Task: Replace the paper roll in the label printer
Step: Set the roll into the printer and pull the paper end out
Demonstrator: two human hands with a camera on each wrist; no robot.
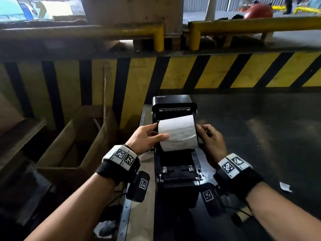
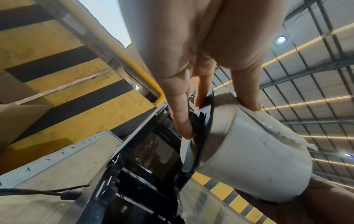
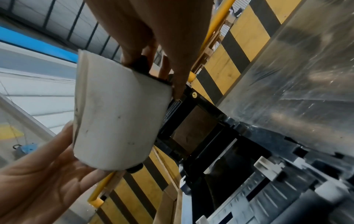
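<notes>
A white paper roll (image 1: 178, 133) (image 2: 250, 159) (image 3: 118, 119) hangs just above the open bay of a black label printer (image 1: 175, 173) (image 2: 153, 151) (image 3: 201, 133), whose lid (image 1: 172, 101) stands up behind it. My left hand (image 1: 149, 138) (image 2: 191, 75) grips the roll's left end, thumb across the paper front and fingers on the black holder disc (image 2: 201, 125). At the right end, my right hand (image 1: 211, 138) (image 3: 153, 45) pinches the roll at its black end piece (image 3: 141, 63). The roll lies level between both hands.
The printer sits on a narrow bench (image 1: 144, 197) beside a dark metal tabletop (image 1: 260, 136). A yellow-and-black striped barrier (image 1: 208, 72) rises behind. Open cardboard boxes (image 1: 74, 145) stand to the left. A paper scrap (image 1: 284, 186) lies at the right. A cable (image 2: 47, 192) runs along the bench.
</notes>
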